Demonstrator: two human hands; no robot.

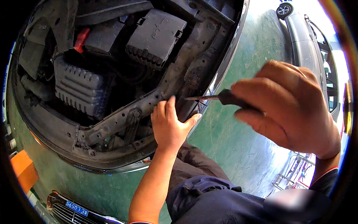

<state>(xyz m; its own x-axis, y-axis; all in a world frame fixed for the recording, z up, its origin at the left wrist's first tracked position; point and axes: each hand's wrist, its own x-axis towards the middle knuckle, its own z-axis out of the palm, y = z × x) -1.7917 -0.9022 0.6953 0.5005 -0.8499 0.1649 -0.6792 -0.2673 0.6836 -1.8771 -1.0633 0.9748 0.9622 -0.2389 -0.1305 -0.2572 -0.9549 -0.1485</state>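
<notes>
My left hand (169, 127) rests on the dark front edge of an open car engine bay (100, 132), fingers on the rim and thumb apart toward the outer trim. My right hand (283, 108), at the right, is closed round the black handle of a screwdriver (227, 97). The thin metal blade points left, its tip beside the rim trim (195, 87), just above and right of my left fingertips; whether the tip touches it, I cannot tell.
The bay holds a black ribbed housing (82, 89), a black covered box (156, 33) and a red cover (82, 39). A grey car (305, 33) stands at the right, another car's grille (67, 209) at lower left. An orange object (24, 168) is at far left, metal racks (294, 168) at lower right.
</notes>
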